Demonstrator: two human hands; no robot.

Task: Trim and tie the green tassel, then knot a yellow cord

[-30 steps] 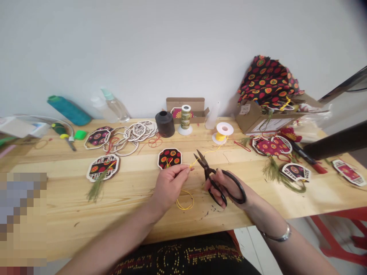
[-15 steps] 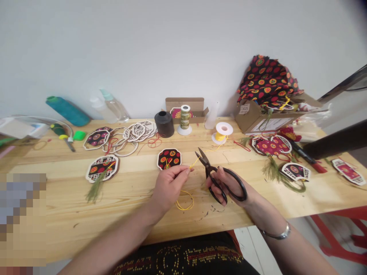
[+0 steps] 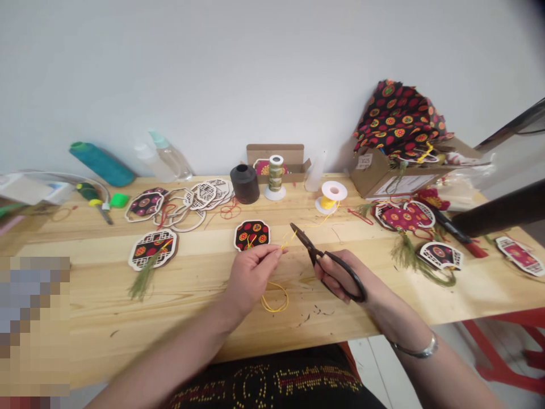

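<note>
My left hand (image 3: 254, 274) pinches a yellow cord between thumb and fingertips. A loop of the same yellow cord (image 3: 275, 304) hangs over the wood just below that hand. In my right hand (image 3: 338, 276) is a pair of black scissors (image 3: 313, 248), blades closed, tips close to the cord at my left fingertips. From a white spool (image 3: 333, 193) the yellow cord trails down toward the scissors. Just beyond my left hand lies an ornament with black patterned fabric and a pale wooden rim (image 3: 251, 234); its lower edge is partly covered by the hand.
A black thread cone (image 3: 244, 184) and a green-gold spool (image 3: 275, 179) stand at the back. Fretwork frames (image 3: 210, 195) and a tasselled ornament (image 3: 153, 250) lie left. A cardboard box (image 3: 370, 176) with patterned fabric (image 3: 400, 122) and more ornaments (image 3: 438, 255) are right.
The scissor blades have gone from open to closed, and the right hand's fingers have drawn together on the handles. The cord ends near the left fingertips now look separated. My left hand stays put.
</note>
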